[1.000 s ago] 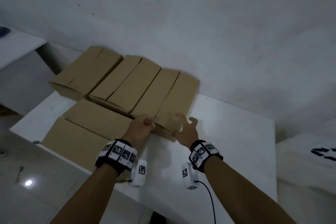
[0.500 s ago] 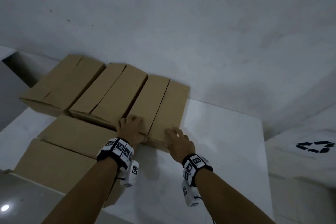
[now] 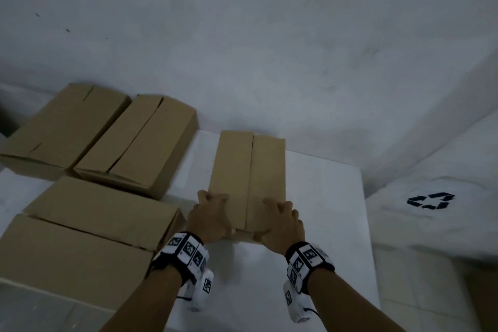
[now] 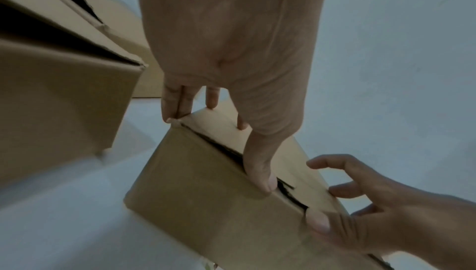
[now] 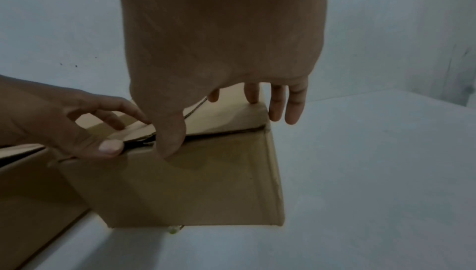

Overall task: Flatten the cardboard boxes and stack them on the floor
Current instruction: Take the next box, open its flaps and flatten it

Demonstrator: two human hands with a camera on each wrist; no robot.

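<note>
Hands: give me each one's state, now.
Left hand: grips the near end of the cardboard box.
Right hand: grips the same box end.

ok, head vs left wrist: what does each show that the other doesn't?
Head only: three more boxes to the left, the recycling symbol, both wristbands.
Left wrist only: the left thumb at the dark gap along the near top edge.
Both: left hand and right hand gripping the box on the white table.
</note>
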